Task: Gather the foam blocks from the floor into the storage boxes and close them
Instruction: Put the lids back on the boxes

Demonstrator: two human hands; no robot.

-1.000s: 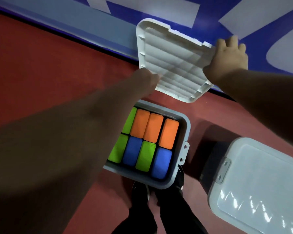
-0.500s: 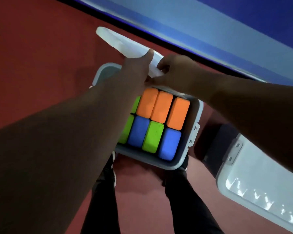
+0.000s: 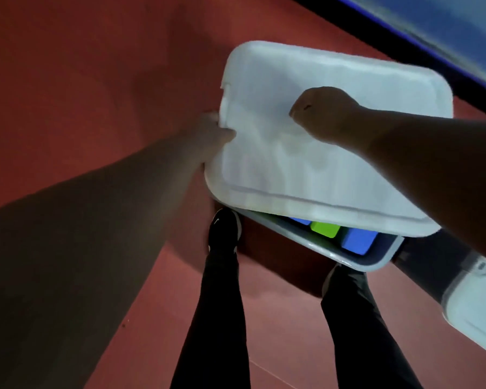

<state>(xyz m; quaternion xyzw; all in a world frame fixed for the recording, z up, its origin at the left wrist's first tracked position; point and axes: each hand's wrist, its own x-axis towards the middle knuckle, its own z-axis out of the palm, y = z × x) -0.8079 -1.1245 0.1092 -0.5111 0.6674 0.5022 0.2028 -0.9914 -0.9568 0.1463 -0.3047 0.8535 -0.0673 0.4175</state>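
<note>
**A:** Start at the left. What is the left hand (image 3: 208, 133) doing?

**B:** It grasps the left edge of the white rounded-square plastic lid (image 3: 278, 169). The thumb is on top and the other fingers are hidden beneath. I'd say that hold is for steering the edge into line with the rim below.

**A:** And the lid itself?

**B:** It hangs tilted over the grey plastic storage box (image 3: 334, 255). It covers most of the opening but isn't seated, and a gap shows along the near side.

**A:** The right hand?

**B:** The right hand (image 3: 326, 113) lies on the lid's upper face with its fingers bent. The blur hides whether it clutches anything or only presses, so I cannot tell. It is probably there to bear the lid down.

**A:** Where are the blocks?

**B:** They are packed inside the box. Through the gap I see a green rectangular foam block (image 3: 324, 230) beside a blue rectangular foam block (image 3: 359, 241). None lie on the red floor (image 3: 68, 80) in view.

**A:** Further right?

**B:** A second box under a translucent white lid (image 3: 474, 318) stands just beside the first and looks already covered. What seems left is seating this lid and fastening it.
</note>
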